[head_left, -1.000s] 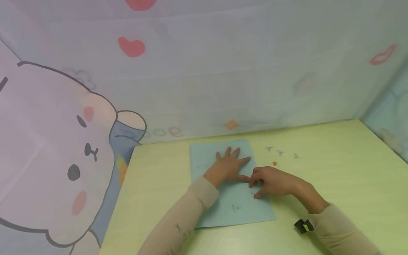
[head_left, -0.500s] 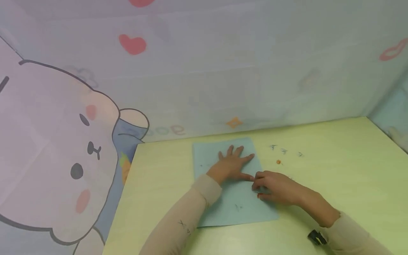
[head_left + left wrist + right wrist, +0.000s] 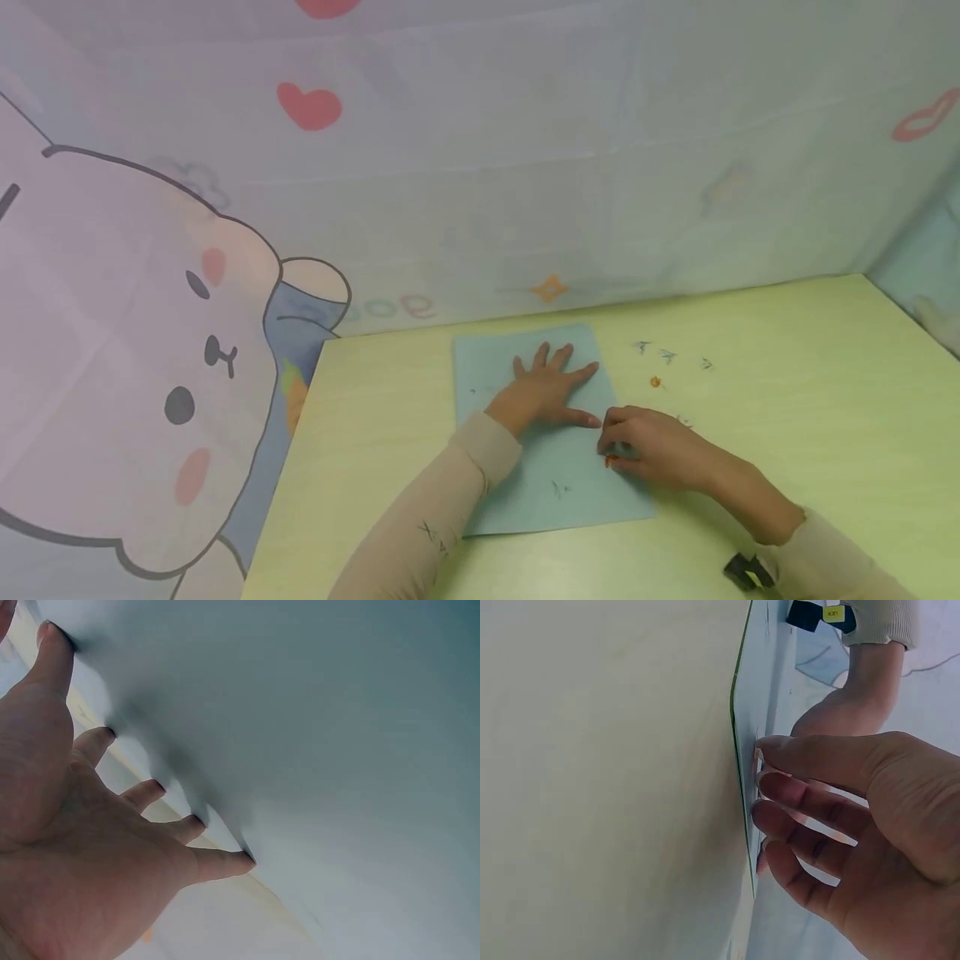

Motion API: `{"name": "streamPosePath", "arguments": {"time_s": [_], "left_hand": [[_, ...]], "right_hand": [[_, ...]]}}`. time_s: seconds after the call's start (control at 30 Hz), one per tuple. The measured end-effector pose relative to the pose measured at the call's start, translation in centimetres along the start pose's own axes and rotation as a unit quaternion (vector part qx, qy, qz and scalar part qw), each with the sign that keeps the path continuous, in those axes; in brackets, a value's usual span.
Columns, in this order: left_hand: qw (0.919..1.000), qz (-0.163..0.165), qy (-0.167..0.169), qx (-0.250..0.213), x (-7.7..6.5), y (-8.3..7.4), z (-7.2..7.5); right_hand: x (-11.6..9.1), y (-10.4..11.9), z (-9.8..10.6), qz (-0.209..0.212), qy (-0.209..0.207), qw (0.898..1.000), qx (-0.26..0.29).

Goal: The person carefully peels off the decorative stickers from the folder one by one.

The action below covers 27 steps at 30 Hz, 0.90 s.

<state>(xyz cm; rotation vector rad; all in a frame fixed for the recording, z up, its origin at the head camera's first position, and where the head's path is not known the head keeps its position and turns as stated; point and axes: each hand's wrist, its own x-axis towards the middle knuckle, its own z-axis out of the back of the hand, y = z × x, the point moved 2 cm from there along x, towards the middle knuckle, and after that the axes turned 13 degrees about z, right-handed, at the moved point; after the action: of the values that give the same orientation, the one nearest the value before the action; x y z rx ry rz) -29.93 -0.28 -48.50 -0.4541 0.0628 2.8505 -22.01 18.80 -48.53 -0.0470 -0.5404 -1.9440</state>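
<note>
A light blue sheet lies on the table, and its thin edge shows in the right wrist view. My left hand rests on its upper middle with fingers spread; the left wrist view shows the fingertips pressing the surface. At the sheet's right edge is my right hand, its fingers bent and their tips on the sheet, thumb and fingers apart. A small orange piece sits at the right thumb, partly covered by it. Small dark-lined marks or pieces lie lower on the sheet.
Right of the sheet, several small dark-lined pieces and an orange flower-like piece lie on the pale yellow table. Another small piece is just behind the right hand. A printed cloth hangs behind the table.
The right hand has shifted slightly right and down, its thumb now over part of the orange piece, uncovering a small piece behind the hand. The left hand stays in place on the sheet.
</note>
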Motion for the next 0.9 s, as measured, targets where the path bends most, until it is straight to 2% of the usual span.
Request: {"name": "streamPosePath", "arguments": {"time_s": [0.47, 0.9], "left_hand": [[1.0000, 0.003, 0.001, -0.004, -0.06, 0.07, 0.06], [0.9999, -0.002, 0.000, -0.016, -0.42, 0.06, 0.19]], "right_hand": [[0.49, 0.87, -0.05, -0.006, 0.007, 0.999, -0.043], [0.32, 0.61, -0.20, -0.016, 0.018, 1.000, -0.016]]}}
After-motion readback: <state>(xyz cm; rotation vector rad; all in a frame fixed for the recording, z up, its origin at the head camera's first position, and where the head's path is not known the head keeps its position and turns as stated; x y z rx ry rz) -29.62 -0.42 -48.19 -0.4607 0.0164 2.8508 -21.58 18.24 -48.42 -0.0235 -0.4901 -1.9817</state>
